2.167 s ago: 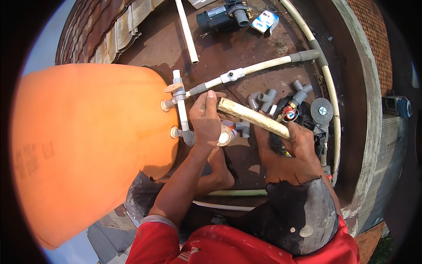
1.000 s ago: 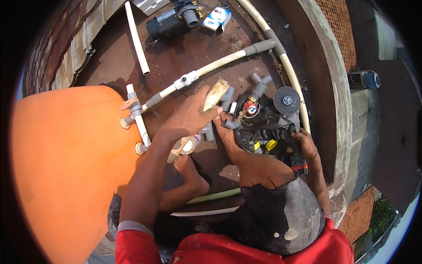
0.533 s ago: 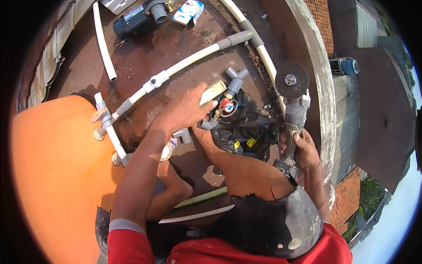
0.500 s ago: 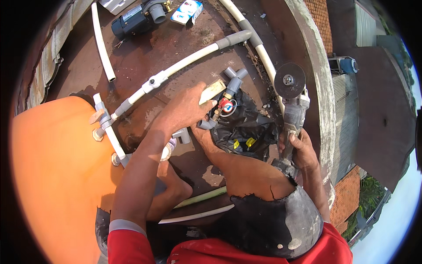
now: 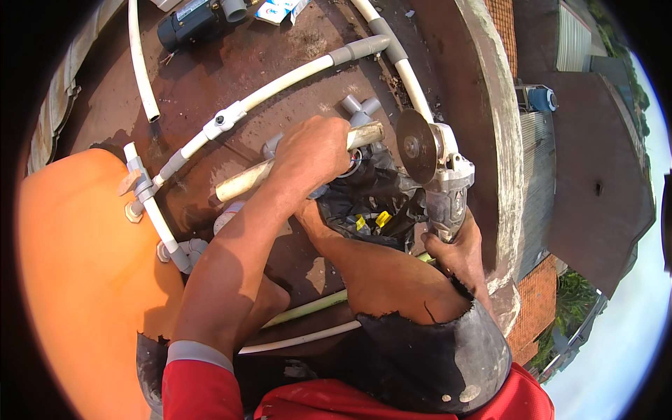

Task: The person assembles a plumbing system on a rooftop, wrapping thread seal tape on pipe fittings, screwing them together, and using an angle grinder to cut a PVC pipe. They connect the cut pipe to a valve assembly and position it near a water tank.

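Note:
My left hand (image 5: 311,155) is closed round a short, off-white plastic pipe (image 5: 241,180), which sticks out of the fist on both sides. My right hand (image 5: 458,252) grips the body of an angle grinder (image 5: 446,203), held upright. The grinder's thin, dark cutting disc (image 5: 414,145) is close to the pipe's right end, with a small gap between them. Below my left hand lies a black plastic bag (image 5: 385,192) with yellow-tagged items in it. Grey pipe fittings (image 5: 361,110) rest beyond the bag; my left hand partly hides what lies under it.
A large orange tank (image 5: 91,280) with a small valve assembly (image 5: 142,183) stands at left. White piping (image 5: 287,80) with grey joints crosses the brown roof. A dark pump motor (image 5: 192,26) sits at the far left. A low wall (image 5: 507,175) edges the right side.
The pipe in my left hand has turned, and more of its length shows. My right hand has brought the grinder to the left, with its disc turned and nearer the pipe.

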